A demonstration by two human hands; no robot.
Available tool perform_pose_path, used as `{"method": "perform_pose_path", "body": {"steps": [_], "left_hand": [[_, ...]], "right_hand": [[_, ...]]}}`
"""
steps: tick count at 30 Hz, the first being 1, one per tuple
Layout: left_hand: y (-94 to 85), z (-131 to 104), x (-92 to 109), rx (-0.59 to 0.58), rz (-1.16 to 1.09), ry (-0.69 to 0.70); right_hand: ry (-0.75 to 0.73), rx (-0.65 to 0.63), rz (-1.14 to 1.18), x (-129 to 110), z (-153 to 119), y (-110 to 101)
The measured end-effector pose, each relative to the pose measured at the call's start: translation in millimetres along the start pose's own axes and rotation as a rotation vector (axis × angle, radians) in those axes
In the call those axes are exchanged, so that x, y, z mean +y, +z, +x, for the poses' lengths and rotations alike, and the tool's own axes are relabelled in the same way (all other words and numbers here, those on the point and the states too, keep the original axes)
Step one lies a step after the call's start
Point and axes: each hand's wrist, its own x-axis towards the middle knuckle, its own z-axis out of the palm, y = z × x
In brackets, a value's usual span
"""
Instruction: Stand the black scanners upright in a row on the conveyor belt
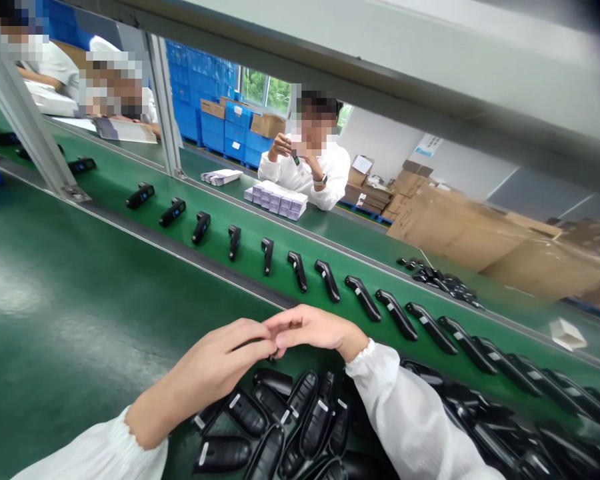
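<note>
left hand: the left hand comes in from the near left, back of the hand up, fingers stretched toward the right and slightly bent.
right hand: the right hand comes in from the right, wrist bent, fingers pointing left to meet the other hand's fingertips.
grip: fingertips of both hands are drawn narrow and touch or overlap; a small dark piece shows just under them, but i cannot tell whether either hand holds it.
black covers: a loose heap of black covers lies on the green counter just on the near side of the joined fingers, some showing their hollow side and pale labels.
second heap: more black parts are piled at the near right, partly hidden by the white right sleeve.
row: black handheld devices lie spaced along a green strip beyond the hands, crowding closer toward the right.
in the way: a dark rail runs between counter and strip; a metal post stands at the left.
far side: a person in white holds a small device behind stacked white boxes; small black pieces lie farther right.
</note>
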Motion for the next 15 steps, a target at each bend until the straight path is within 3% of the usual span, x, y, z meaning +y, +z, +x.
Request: {"method": "perform_pose_path", "body": {"steps": [4, 7, 9, 12, 15], "left_hand": [[-9.6, 1, 4, 0.072, 0.033, 0.02], [-19.2, -7, -9, -0.019, 0.138, -0.09], [-25.9, -13, -18, -0.139, 0.238, -0.278], [-30.5, -19, -27, -0.329, 0.378, -0.608], [-25.6, -20, -27, -0.481, 0.391, -0.742]], "right_hand": [[-0.012, -0.045, 0.135, 10, 5, 9], [0.013, 0.034, 0.177, 17, 7, 9], [0.035, 0.223, 0.132, 19, 4, -2], [0.059, 0.665, -0.089, 23, -4, -35], [0.167, 0.988, -0.504, 33, -11, -69]]}}
